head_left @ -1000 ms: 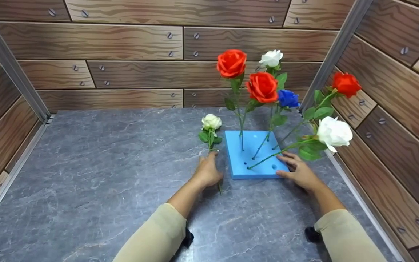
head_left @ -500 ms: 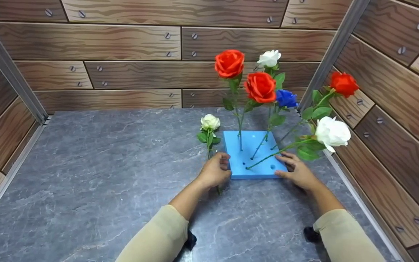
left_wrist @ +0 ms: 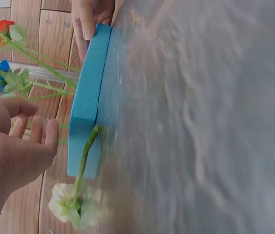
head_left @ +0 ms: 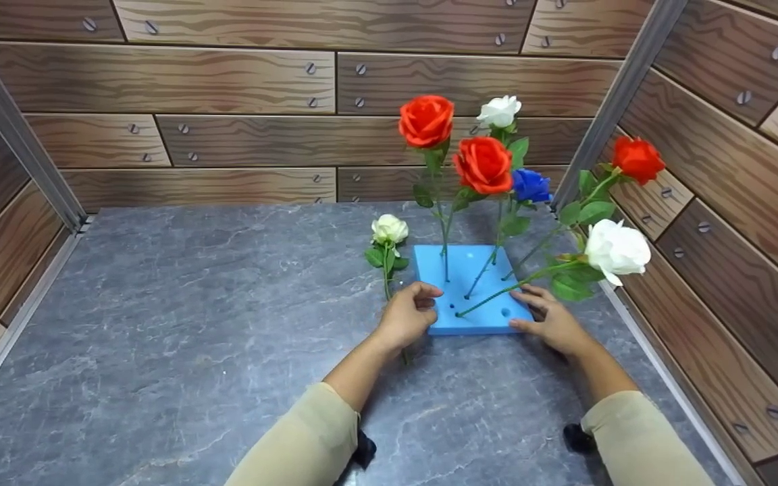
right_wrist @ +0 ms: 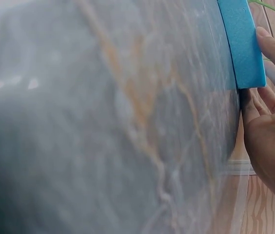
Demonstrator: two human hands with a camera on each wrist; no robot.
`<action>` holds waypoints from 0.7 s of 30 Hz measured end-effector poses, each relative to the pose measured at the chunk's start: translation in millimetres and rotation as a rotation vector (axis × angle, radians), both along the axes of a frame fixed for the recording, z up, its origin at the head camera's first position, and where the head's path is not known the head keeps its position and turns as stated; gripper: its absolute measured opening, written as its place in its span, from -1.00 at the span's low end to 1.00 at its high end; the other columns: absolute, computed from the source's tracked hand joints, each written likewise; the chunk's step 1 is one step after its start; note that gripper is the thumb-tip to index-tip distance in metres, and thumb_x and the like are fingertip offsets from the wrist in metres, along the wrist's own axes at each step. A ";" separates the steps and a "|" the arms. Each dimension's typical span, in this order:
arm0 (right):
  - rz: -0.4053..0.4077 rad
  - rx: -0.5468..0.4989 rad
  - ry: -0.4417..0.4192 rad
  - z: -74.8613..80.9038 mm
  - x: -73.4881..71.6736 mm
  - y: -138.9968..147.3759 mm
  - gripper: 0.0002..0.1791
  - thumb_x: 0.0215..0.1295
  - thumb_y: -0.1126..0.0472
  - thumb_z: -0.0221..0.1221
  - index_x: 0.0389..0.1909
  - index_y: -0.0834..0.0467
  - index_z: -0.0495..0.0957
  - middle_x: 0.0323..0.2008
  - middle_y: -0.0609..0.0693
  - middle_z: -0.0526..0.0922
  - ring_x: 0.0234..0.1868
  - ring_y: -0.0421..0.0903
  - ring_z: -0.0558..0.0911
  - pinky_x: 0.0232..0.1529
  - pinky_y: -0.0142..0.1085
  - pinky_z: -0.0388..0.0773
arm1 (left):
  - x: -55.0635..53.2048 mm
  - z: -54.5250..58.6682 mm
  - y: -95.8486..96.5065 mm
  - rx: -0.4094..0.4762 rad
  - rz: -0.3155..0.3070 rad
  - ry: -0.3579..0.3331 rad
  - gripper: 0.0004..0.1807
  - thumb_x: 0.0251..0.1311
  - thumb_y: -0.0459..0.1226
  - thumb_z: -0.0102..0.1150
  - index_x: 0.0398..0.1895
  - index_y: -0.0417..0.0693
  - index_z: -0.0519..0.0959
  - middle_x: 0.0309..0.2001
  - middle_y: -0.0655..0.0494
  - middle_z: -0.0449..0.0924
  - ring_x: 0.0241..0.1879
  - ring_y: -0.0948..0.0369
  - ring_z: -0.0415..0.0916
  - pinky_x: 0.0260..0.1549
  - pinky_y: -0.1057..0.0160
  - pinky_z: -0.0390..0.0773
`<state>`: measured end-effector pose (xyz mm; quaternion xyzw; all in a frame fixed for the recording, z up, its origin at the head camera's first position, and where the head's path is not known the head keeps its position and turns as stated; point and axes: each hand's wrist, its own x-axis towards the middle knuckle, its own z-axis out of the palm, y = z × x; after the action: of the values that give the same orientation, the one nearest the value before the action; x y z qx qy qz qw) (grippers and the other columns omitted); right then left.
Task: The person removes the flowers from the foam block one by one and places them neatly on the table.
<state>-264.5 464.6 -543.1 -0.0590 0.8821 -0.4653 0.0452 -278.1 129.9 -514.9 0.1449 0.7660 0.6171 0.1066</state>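
A blue block with holes in its top [head_left: 483,324] lies on the table, with several artificial roses standing in it. My left hand [head_left: 408,316] is at its left edge with loosely bent fingers; in the left wrist view nothing lies between them. My right hand [head_left: 554,322] holds the block's front right corner, thumb at the front and fingers along the side. A small cream rose [head_left: 390,230] lies left of the block, its stem passing under my left hand. Out over the right edge leans a big white rose [head_left: 617,251].
Two red roses [head_left: 426,121], a blue rose [head_left: 531,185] and a small white rose [head_left: 499,111] rise from the block's back half. Another red rose [head_left: 638,160] leans right. Wood-patterned walls [head_left: 240,81] enclose the grey table [head_left: 179,337].
My left hand has come off the cream rose's stem and moved right, to the block's left edge. The right hand stays at its corner.
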 end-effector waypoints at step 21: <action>-0.015 0.003 0.019 -1.3 -0.1 -1.2 -0.23 0.41 0.23 0.44 0.56 0.33 0.40 0.66 0.41 0.09 0.70 0.47 0.10 0.69 0.29 0.16 | 1.0 -7.0 40.1 -0.010 -0.062 -0.009 -0.72 0.40 -0.35 0.37 0.13 -0.08 0.74 0.22 -0.08 0.73 0.22 0.08 0.68 0.20 0.19 0.73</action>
<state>-264.6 463.5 -544.4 -0.0567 0.8835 -0.4637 0.0334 -277.1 170.0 -521.9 0.1655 0.7637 0.6103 0.1298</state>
